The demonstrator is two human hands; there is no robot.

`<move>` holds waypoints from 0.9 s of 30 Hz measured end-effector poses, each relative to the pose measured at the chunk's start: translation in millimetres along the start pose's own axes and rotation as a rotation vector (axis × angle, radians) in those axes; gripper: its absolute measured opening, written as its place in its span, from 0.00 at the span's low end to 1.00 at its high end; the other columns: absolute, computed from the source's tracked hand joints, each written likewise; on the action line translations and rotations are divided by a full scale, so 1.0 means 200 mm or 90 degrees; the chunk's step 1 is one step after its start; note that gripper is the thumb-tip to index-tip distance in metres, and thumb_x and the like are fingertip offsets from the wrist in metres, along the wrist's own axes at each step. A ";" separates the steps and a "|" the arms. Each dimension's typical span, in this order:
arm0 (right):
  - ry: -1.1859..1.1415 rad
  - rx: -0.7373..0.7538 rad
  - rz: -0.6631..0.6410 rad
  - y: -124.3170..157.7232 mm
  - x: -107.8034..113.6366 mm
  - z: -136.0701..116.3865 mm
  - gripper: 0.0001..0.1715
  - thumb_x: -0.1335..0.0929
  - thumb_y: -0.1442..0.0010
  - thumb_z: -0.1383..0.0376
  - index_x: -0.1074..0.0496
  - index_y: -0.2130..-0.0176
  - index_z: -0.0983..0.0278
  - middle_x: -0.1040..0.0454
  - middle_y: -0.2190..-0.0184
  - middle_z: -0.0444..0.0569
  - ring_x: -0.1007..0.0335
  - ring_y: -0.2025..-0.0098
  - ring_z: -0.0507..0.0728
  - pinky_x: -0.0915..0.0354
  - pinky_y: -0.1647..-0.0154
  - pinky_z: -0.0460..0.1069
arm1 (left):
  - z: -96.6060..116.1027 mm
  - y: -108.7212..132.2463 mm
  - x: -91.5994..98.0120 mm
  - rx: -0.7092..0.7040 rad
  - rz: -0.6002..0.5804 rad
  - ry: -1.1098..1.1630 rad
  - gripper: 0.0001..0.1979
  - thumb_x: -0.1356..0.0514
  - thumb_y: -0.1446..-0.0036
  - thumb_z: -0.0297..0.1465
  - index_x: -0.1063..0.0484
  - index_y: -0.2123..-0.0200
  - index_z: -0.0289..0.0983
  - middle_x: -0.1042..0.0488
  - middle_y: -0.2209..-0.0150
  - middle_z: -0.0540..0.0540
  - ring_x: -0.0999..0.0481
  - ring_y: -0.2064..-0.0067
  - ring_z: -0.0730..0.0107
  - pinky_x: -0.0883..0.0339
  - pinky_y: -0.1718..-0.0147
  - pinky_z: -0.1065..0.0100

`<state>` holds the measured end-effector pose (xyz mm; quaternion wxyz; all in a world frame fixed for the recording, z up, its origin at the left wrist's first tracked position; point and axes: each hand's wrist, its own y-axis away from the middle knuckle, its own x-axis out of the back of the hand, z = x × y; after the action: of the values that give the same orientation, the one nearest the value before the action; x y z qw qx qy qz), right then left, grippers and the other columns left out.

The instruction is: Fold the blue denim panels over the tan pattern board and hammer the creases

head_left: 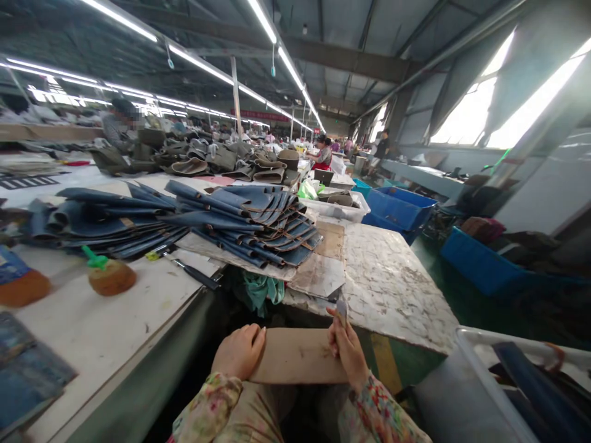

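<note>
A flat brown board (295, 357) lies across my lap. My left hand (239, 352) is closed over the board's left end, with its fingers at the far corner. At the right end, my right hand (348, 354) is closed around a small grey tool (341, 309), whose upper end sticks up above the fingers; its exact kind is unclear. That hand touches or overlaps the board's right edge. Beyond both hands, overlapping blue denim pieces (258, 215) are fanned out on the table.
A squat orange-brown bottle with a green nozzle (111, 278) and a black-handled tool (196, 274) lie on the left table (157, 307). A worn white tabletop (388, 277) extends ahead right. A white bin (462, 387) stands at my right; blue bins (399, 206) are farther off.
</note>
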<state>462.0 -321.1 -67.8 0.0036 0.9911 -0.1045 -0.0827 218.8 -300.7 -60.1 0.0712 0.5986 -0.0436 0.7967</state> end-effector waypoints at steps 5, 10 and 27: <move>-0.016 -0.011 0.001 -0.02 -0.07 0.05 0.35 0.33 0.55 0.43 0.33 0.58 0.65 0.37 0.80 0.41 0.45 0.82 0.47 0.47 0.83 0.43 | -0.07 0.01 0.01 0.029 0.001 0.026 0.19 0.58 0.38 0.40 0.32 0.69 0.40 0.27 0.66 0.48 0.27 0.61 0.67 0.41 0.65 0.69; 0.002 0.008 -0.007 -0.02 -0.15 0.08 0.21 0.30 0.57 0.52 0.32 0.71 0.66 0.33 0.78 0.44 0.42 0.80 0.48 0.45 0.80 0.43 | -0.15 0.01 0.01 0.039 0.014 0.058 0.19 0.58 0.38 0.40 0.31 0.68 0.40 0.26 0.65 0.49 0.27 0.61 0.69 0.41 0.63 0.69; -0.013 -0.015 0.035 -0.04 0.10 0.02 0.19 0.29 0.59 0.54 0.31 0.72 0.66 0.32 0.77 0.46 0.42 0.79 0.49 0.48 0.84 0.42 | 0.08 -0.01 0.00 0.012 0.013 0.014 0.18 0.58 0.38 0.38 0.32 0.68 0.39 0.27 0.66 0.47 0.28 0.61 0.68 0.41 0.64 0.69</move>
<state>482.3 -316.7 -75.9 0.0163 0.9868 -0.1311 -0.0941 235.1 -302.2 -55.7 0.0578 0.5898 -0.0419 0.8044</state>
